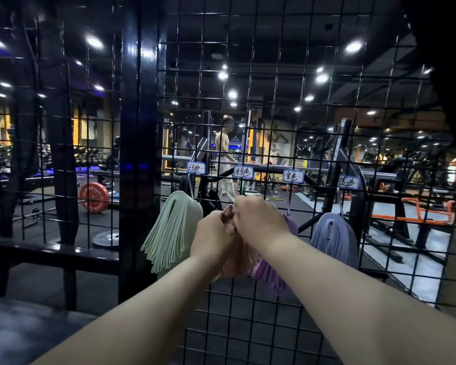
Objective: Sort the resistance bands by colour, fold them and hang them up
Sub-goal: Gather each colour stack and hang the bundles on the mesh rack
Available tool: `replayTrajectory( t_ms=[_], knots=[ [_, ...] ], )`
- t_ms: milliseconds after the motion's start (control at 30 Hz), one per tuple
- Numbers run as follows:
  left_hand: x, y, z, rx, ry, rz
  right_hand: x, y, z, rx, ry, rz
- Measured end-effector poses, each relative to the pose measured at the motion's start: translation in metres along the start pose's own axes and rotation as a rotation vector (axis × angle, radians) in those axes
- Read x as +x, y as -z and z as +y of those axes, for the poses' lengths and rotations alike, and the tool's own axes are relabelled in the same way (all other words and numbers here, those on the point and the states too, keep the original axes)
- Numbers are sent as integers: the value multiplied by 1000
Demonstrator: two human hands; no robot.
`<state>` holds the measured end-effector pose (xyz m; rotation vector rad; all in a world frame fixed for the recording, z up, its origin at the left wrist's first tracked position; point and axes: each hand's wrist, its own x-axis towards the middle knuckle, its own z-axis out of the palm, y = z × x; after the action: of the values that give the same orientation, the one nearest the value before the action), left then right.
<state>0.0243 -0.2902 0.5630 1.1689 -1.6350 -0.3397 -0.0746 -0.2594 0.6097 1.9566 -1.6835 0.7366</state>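
Observation:
A black wire grid panel (pixel 274 83) carries several hooks under small handwritten labels (pixel 243 172). A folded bundle of green bands (pixel 173 229) hangs at the left. Both my hands meet at the second hook: my left hand (pixel 212 237) and my right hand (pixel 259 222) are closed on the top of a folded pink bundle (pixel 238 262), which hangs below them, mostly hidden. A purple bundle (pixel 271 277) hangs just right of it, partly behind my right forearm. A lavender-blue bundle (pixel 332 238) hangs at the far right hook.
A thick black post (pixel 140 154) stands left of the grid. Beyond the mesh lies a gym floor with a red weight plate (pixel 94 197), racks, benches and a person (pixel 225 159) standing. A low black rail (pixel 50 255) runs at lower left.

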Motion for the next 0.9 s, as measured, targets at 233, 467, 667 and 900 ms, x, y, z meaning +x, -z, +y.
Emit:
replayTrajectory(
  t_ms=[233, 467, 667, 900],
  knots=[
    [-8, 1, -1, -52, -12, -83, -6, -14, -3, 71, -35, 25],
    [-24, -6, -13, -56, 36, -165, -22, -25, -10, 257, -205, -69],
    [-30, -11, -19, -239, 171, -186, -39, -36, -14, 373, -343, -141],
    [-38, -24, -39, -202, 57, -232, -51, -59, -8, 429, -373, -230]
  ],
)
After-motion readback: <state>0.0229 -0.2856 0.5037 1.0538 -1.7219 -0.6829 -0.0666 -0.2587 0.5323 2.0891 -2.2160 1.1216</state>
